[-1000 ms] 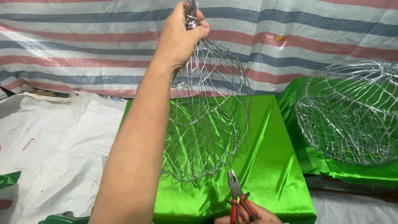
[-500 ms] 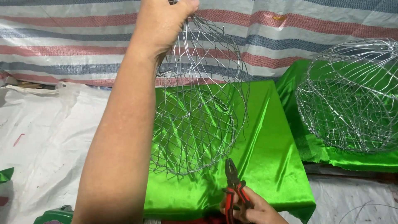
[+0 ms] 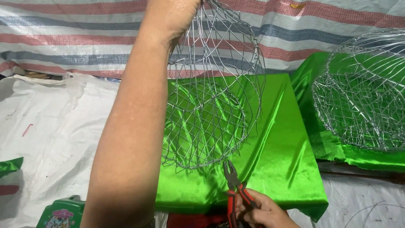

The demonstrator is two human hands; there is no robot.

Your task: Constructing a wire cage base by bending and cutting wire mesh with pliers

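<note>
My left hand is raised at the top of the view, gripping the top of a silver wire-mesh basket that hangs down over a shiny green cloth. My right hand at the bottom edge holds red-and-black-handled pliers, jaws pointing up and close to the basket's lower rim. My left forearm hides the basket's left side.
A second, larger wire basket rests on green cloth at the right. A striped tarp hangs behind. White sheeting covers the left. A small green box sits at the bottom left; loose wire lies bottom right.
My left hand has lifted the basket higher and shifted left, partly out of the top of the view. The pliers have risen closer to the basket's lower rim.
</note>
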